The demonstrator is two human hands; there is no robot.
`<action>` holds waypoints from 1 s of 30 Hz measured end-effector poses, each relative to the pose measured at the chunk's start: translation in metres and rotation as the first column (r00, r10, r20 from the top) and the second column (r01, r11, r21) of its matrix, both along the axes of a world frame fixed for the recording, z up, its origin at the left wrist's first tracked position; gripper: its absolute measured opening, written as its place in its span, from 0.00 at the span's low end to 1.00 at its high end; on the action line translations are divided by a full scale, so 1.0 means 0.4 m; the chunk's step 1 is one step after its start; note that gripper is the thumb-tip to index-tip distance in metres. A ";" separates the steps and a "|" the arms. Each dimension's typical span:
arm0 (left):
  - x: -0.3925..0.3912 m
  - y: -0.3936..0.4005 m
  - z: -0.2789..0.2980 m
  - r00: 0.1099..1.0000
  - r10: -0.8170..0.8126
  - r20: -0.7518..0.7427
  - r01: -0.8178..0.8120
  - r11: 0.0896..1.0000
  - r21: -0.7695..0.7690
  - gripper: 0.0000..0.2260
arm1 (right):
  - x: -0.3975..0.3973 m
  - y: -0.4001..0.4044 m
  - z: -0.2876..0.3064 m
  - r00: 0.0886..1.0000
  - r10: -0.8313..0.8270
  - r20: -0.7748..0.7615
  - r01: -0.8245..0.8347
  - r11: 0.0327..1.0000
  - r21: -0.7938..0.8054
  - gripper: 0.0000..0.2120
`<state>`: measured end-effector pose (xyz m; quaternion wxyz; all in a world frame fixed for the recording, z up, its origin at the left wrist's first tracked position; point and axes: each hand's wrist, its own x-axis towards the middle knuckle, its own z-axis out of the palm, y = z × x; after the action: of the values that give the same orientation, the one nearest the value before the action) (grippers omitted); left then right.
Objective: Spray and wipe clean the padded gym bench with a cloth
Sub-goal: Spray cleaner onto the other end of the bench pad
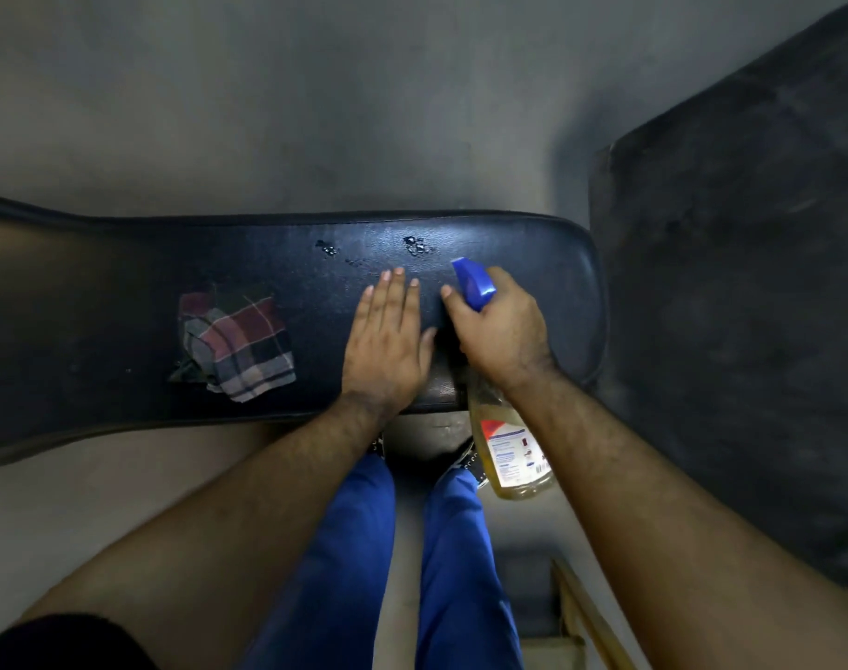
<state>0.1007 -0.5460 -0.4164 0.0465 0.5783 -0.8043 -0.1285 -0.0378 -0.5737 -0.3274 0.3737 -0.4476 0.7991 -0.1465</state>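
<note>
A black padded gym bench runs across the middle of the view. Wet droplets sit on its far side near the right end. A folded checked cloth lies on the pad, left of my hands and apart from them. My left hand rests flat on the pad, palm down, fingers together and extended. My right hand grips the neck of a spray bottle with yellow liquid. Its blue nozzle points away from me toward the droplets.
The bench stands on a grey concrete floor. A dark rubber mat lies on the right, close to the bench end. My legs in blue trousers stand against the near edge. A wooden piece lies at the bottom right.
</note>
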 end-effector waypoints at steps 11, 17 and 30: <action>-0.270 0.008 -0.017 0.999 -0.016 -0.034 0.019 0.997 0.072 0.31 | -0.233 0.022 0.007 0.985 -0.145 -0.091 0.148 0.989 0.027 0.18; -0.279 0.015 -0.035 1.000 -0.001 0.018 0.001 1.000 -0.010 0.31 | -0.275 0.039 -0.027 0.995 -0.066 -0.069 0.068 0.997 0.021 0.15; -0.288 0.020 -0.039 0.999 0.009 0.048 -0.006 0.997 -0.077 0.30 | -0.383 0.179 -0.038 0.962 -0.268 -0.060 0.271 0.961 0.063 0.16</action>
<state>-0.0145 -0.5379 -0.4320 0.0496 0.5821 -0.8074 -0.0830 -0.1911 -0.5022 -0.3427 0.3454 -0.3248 0.8664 -0.1564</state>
